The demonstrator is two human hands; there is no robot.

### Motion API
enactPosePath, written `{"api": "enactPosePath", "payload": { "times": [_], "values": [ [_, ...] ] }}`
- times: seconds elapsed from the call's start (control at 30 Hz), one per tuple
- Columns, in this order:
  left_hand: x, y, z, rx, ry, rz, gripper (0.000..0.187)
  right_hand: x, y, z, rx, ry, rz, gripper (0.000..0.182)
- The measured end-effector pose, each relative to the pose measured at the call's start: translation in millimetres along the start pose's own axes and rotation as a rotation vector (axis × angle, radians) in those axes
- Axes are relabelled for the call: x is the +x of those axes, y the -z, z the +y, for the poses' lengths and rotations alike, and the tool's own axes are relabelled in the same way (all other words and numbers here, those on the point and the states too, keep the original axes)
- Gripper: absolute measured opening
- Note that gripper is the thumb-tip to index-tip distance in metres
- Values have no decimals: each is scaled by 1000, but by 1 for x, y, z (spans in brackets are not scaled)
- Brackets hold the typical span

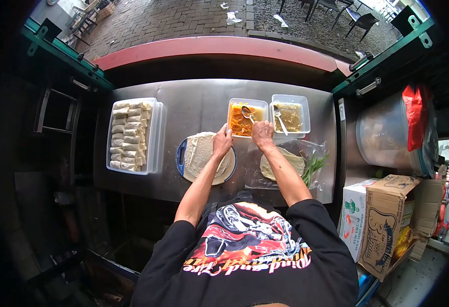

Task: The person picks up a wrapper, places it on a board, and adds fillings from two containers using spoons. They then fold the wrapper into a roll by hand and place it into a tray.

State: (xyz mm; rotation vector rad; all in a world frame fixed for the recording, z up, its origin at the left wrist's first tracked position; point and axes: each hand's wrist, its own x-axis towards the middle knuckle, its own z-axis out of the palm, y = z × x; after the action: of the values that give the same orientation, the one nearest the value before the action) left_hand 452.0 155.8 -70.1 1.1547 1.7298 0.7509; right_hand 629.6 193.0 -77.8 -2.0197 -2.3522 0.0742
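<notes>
Steel counter (194,107) spans the stall, brick paving beyond. Left hand (222,144) rests, fingers loose, on the wrapper (200,153); right hand (262,134) grips the orange-filling tub (246,118). Bare steel between the tubs and the tray of rolls (130,134).

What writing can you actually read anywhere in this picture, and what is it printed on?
Black shirt: curved script lettering, upside down in this view, not readable.
Brown cardboard box: large printed lettering, too distorted to read.
White carton: small print, too blurred.
Nothing else carries readable text.
</notes>
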Motion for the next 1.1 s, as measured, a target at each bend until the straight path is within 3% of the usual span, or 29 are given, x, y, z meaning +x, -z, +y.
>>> {"api": "enactPosePath", "payload": {
  "times": [0.2, 0.37, 0.47, 0.73, 0.9, 1.1],
  "values": [
    [-1, -4, 0, -184, 9, -39, 35, 2, 24, -4, 179, -108, -30, 17],
    [-6, -3, 11, -383, 174, -106, 35, 7, 34, -2, 218, -137, -95, 18],
    [-1, -6, 2, -391, 173, -122, 37, 10, 29, -4, 226, -68, -115, 16],
    [-1, -7, -1, -476, 181, -118, 38, -19, 24, 12, 176, 381, 32, 19],
    [-3, -8, 1, -470, 165, -108, 38, -21, 63, 12, 169, 315, 76, 18],
    [-1, -9, -2, -481, 148, -103, 38, 30, 58, -35, -2, 70, 139, 9]
  ]
}}
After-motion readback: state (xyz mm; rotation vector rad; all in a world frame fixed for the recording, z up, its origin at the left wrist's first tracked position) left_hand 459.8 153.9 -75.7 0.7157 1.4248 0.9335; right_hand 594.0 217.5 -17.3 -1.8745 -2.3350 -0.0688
